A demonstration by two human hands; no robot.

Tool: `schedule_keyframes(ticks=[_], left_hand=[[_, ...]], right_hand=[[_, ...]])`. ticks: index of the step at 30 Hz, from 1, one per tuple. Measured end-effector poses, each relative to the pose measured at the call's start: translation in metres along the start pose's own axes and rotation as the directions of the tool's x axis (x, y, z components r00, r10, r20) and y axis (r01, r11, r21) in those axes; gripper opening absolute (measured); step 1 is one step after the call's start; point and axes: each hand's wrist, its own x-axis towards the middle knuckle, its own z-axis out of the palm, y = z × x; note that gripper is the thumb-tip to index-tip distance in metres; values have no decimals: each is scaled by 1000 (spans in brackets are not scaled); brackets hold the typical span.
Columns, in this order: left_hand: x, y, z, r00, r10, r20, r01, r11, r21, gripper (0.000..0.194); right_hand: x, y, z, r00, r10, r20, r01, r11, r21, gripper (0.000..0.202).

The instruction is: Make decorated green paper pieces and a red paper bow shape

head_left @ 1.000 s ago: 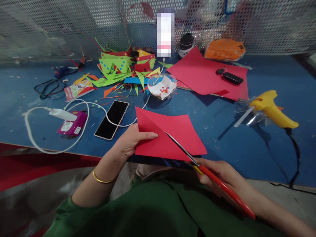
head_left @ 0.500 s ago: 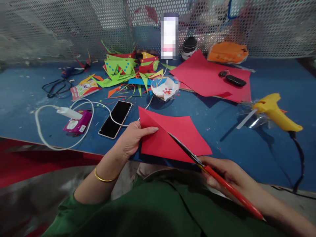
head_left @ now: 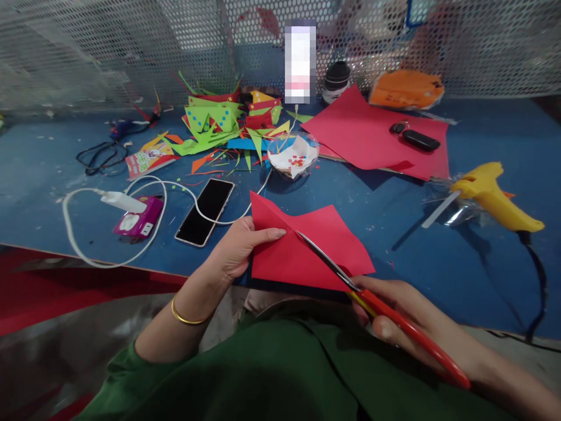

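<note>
A red paper sheet (head_left: 280,260) is pinched at its left side by my left hand (head_left: 241,245), thumb on top and fingers hidden beneath. The sheet has a raised fold and a pointed upper left corner, near the table's front edge. My right hand (head_left: 407,310) is closed around the scissors (head_left: 394,318), which have red and yellow handles. Their blades lie along the paper, pointing up and left, with the tips near my left thumb. A black phone (head_left: 205,211) lies left of the sheet.
Behind the sheet stands a clear bowl (head_left: 293,156) with paper bits. Green paper pieces (head_left: 213,120) and scraps lie at back left. A yellow glue gun (head_left: 491,196) is at right, larger red sheets (head_left: 350,134) behind. A white cable loops around a purple socket block (head_left: 139,219).
The paper's upper edge now dips more deeply near the middle. The handles have opened a little, showing more yellow. My left hand has shifted slightly right.
</note>
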Motion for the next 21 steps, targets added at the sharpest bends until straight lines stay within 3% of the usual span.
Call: schedule_keyframes(ticks=[7, 21], left_hand=[[-1, -1, -1, 999, -6, 39, 7, 1000, -27, 28], [-8, 1, 1, 1000, 15, 17, -15, 1000, -9, 33]], right_hand=[[2, 7, -2, 995, 20, 97, -28, 996, 83, 43], [4, 5, 7, 993, 108, 36, -110, 993, 48, 39]])
